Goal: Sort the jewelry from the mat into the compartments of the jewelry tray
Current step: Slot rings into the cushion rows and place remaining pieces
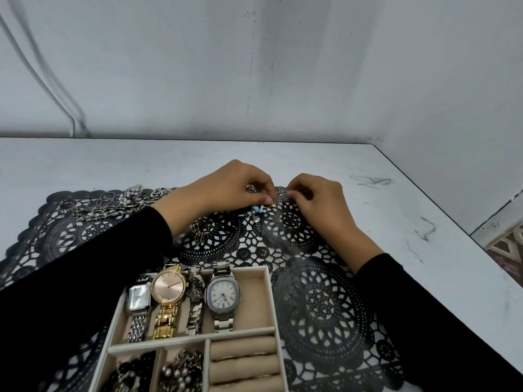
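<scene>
1. Head view, far edge of the black lace mat point(319, 301), spread on the white surface point(410, 199): left hand point(226, 190) curled, fingers and thumb pinched around a small silver piece point(250, 188), too small to name further.
2. Just beside it, right hand point(314, 199) with fingertips drawn together over the small rings point(278, 190) at the mat's far edge. Cannot tell whether clamped on one or merely touching.
3. Nearer the camera, on the mat: jewelry tray point(271, 301), partly filled. In its long far compartment, four watches side by side: silver rectangular watch point(139, 298), gold watch point(169, 287), small dark-dialled watch point(196, 287), silver white-dialled watch point(222, 297). Bare room at that compartment's right end.
4. In the near compartments: beaded pieces point(181, 369) at left and middle, thin bands slotted between the ring rolls point(244, 360) at right.
5. Not yet sorted, on the mat: tangle of chains and hoops point(113, 202) at far left, two loose rings point(65, 239) nearer the left edge, blue-charm bracelet point(254, 210) below the hands, short chain point(201, 233) by the left wrist.
6. Judged: watches done, rings begun, perhaps halfway overall.
</scene>
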A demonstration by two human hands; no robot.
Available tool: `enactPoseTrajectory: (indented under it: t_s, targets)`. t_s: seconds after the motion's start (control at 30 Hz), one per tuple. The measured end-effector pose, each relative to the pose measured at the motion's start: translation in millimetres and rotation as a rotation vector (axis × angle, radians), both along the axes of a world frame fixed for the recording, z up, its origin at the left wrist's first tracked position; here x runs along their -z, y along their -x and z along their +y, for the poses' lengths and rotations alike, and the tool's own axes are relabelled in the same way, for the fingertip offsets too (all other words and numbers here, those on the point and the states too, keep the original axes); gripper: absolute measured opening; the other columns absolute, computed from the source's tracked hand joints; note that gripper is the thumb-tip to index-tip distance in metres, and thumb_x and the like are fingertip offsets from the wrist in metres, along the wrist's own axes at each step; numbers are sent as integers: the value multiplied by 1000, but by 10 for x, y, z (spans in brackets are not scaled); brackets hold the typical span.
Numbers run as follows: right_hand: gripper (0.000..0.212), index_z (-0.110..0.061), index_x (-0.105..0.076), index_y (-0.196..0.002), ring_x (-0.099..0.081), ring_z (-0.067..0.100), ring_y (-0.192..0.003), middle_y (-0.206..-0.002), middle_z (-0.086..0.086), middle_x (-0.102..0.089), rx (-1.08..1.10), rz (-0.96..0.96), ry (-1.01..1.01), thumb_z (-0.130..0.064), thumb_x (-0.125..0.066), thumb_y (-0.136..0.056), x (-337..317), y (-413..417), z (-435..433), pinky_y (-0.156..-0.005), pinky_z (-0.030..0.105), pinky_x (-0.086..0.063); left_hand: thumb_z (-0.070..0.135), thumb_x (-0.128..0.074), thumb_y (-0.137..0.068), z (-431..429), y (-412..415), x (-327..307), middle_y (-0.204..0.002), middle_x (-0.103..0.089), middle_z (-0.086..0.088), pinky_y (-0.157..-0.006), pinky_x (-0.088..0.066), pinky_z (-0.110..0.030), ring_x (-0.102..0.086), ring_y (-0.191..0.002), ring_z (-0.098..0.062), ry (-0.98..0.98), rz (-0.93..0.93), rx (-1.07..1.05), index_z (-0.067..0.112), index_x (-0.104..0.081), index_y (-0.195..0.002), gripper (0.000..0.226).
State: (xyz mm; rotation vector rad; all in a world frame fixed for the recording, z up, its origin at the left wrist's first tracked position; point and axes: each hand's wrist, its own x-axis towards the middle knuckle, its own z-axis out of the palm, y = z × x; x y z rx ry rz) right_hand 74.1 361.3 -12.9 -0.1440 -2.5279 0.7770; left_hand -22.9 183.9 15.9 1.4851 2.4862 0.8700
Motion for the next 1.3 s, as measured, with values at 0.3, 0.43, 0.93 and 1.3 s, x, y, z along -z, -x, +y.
enactPoseTrajectory:
  t_s: [0.3, 0.43, 0.93, 1.3]
  targets:
    - [8, -19, -75, -84, -59, -9, -66, -74, -11, -69, 74, 11, 381, -13, -73, -79, -107, -146, -101, -67, 2, -43, 24, -83, -77, -232, -170, -198, -78, -75, 6, -67, -50, -10, -68, -72, -4, -210, -211, -199, 22, -78, -87, 11]
    - [8, -16, -75, -88, -66, 8, -76, -82, 0, -73, 42, 3, 582, -12, -73, -80, -184, -265, -196, -72, 17, -53, 25, -82, -78, -421, -287, -253, -81, -76, 3, -75, -51, -17, -69, -76, -6, -283, -276, -241, 21, -78, -88, 11]
    - [16, -11, -75, -91, -68, 14, -78, -86, 8, -74, -199, 21, 912, -5, -75, -76, -457, -961, -736, -73, 22, -56, 29, -81, -73, -1122, -1069, -351, -88, -76, -7, -83, -60, -36, -72, -89, -23, -418, -363, -381, 21, -78, -89, 18]
    - [18, -5, -73, -95, -69, 21, -86, -92, 14, -73, -293, 63, 1006, -1, -72, -78, -446, -1526, -987, -76, 22, -56, 26, -81, -69, -1393, -1756, -308, -89, -77, -1, -88, -58, -34, -72, -92, -25, -581, -393, -409, 21, -78, -87, 19]
